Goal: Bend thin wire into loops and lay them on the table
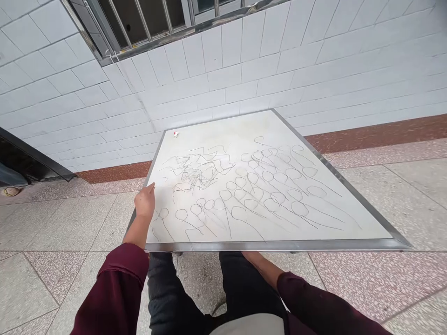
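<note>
Closest to me, the person's legs, in dark trousers [251, 288], are drawn up at the near edge of the white surface [226, 126]. The right forearm [267, 269] slips in under that edge, and the hand at its end is hidden beneath the surface, so I can't tell how its grip stands. The left hand [144, 201] is curled at the surface's left edge, over the metal rim [279, 245], with one fingertip out on the white top. I can't tell whether that grip is clamped on the rim or merely resting there, or whether it has anything inside it.

Beyond the hands, dark loops with trailing tails [258, 193] spread over the near and right parts of the surface, and a dense scribble [200, 172] sits left of its middle. A small red-and-white object [176, 134] lies at its far left corner.

To my mind, this wants firm support at the edge, even pressure and the sleeve kept off the marks. The small object could slide if the surface tips.

Past the surface's far edge rises the tiled wall [226, 83], with a barred window [143, 18] above.
</note>
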The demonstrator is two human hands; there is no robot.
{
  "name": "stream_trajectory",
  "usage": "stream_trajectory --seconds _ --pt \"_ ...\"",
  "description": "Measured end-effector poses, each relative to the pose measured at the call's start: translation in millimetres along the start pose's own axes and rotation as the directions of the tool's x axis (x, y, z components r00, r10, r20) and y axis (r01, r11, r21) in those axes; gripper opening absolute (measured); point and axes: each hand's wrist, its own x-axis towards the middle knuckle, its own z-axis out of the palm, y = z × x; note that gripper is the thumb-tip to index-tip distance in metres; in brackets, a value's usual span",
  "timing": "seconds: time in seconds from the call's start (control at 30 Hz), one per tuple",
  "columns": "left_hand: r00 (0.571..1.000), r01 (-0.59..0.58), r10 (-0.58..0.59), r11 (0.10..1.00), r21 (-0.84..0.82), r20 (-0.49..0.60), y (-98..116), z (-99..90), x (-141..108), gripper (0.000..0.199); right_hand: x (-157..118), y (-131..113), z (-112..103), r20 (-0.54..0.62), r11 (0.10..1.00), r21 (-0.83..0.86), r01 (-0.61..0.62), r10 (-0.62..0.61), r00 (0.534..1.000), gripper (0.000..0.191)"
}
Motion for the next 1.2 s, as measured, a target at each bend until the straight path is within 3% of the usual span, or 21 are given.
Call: stream_trajectory --seconds 0.17,0.27,0.3,0.4,0.43,0.47,0.5,0.53,0.57,0.6,0.67,0.7,0.8,0.93,1.0,1.07,1.13,1.2 --pt "0.963 0.01 -0.07 0.974 -0.225 -0.259 25 -42.6 -4 0.044 -2 -8 -7 -0.024 0.995 -0.092 0.037 -0.04 0.999 0.046" --pt "0.93 -0.063 -0.067 0.94 -0.336 -0.362 59 -71.6 -35 0.044 -13 -17 -6 -0.04 0.981 -0.17 0.094 -0.102 0.994 0.041" --pt "0.924 -0.101 -0.082 0.889 -0.446 -0.373 72 -80.3 -51 0.04 -22 -21 -4 -0.048 0.973 -0.2 0.112 -0.124 0.991 0.039" --pt "0.972 -0.055 -0.105 0.768 -0.639 -0.21 110 -98.0 -103 0.032 -65 -42 1 -0.04 0.936 -0.283 0.21 -0.231 0.972 0.037" --pt "0.986 0.006 -0.119 0.726 -0.687 -0.117 121 -100.3 -119 0.029 -82 -54 0 0.025 0.901 -0.302 0.312 -0.32 0.947 0.032" --pt "0.991 0.081 -0.132 0.674 -0.735 -0.012 130 -100.7 -132 0.028 -99 -70 -2 0.169 0.766 -0.328 0.553 -0.529 0.832 0.029" --pt "0.986 0.157 -0.143 0.605 -0.78 0.088 138 -99.4 -144 0.027 -115 -89 -6 0.277 0.58 -0.303 0.756 -0.706 0.652 0.032" --pt "0.972 0.232 -0.14 0.533 -0.814 0.186 144 -97.1 -153 0.026 -127 -109 -12 0.312 0.387 -0.276 0.88 -0.83 0.462 0.037" --pt "0.949 0.314 -0.124 0.467 -0.827 0.29 149 -94.0 -159 0.026 -136 -131 -18 0.264 0.21 -0.275 0.938 -0.922 0.283 0.041" --pt "0.92 0.387 -0.108 0.403 -0.83 0.376 153 -90.7 -165 0.026 -141 -152 -24 0.195 0.107 -0.303 0.947 -0.966 0.171 0.045" --pt "0.856 0.507 -0.059 0.292 -0.811 0.514 158 -85.6 -172 0.029 -140 -187 -34 0.112 0.02 -0.393 0.919 -0.991 0.069 0.05" --pt "0.827 0.55 -0.031 0.247 -0.798 0.561 159 -84.2 -174 0.032 -137 -198 -37 0.118 0.006 -0.439 0.899 -0.991 0.065 0.05" --pt "0.766 0.631 0.039 0.149 -0.762 0.642 159 -85.8 -181 0.046 -121 -212 -35 0.154 0.067 -0.535 0.842 -0.972 0.175 0.044" --pt "0.743 0.667 0.036 0.047 -0.743 0.669 157 -92.2 -188 0.055 -113 -205 -22 0.186 0.189 -0.436 0.88 -0.938 0.293 0.019" --pt "0.743 0.669 0.021 0.016 -0.743 0.669 155 -93.2 -190 0.057 -116 -201 -16 0.213 0.328 -0.299 0.896 -0.893 0.398 0.016" --pt "0.745 0.666 0.009 0.034 -0.745 0.667 153 -92.3 -191 0.056 -119 -201 -12 0.181 0.534 -0.128 0.836 -0.816 0.549 0.021" --pt "0.78 0.624 -0.034 0.12 -0.772 0.625 149 -90.4 -191 0.052 -122 -201 -10 0.135 0.714 0.098 0.693 -0.699 0.702 0.022" --pt "0.856 0.512 -0.091 0.278 -0.813 0.508 145 -88.9 -191 0.044 -121 -202 -10 0.172 0.794 0.333 0.508 -0.581 0.795 0.023"
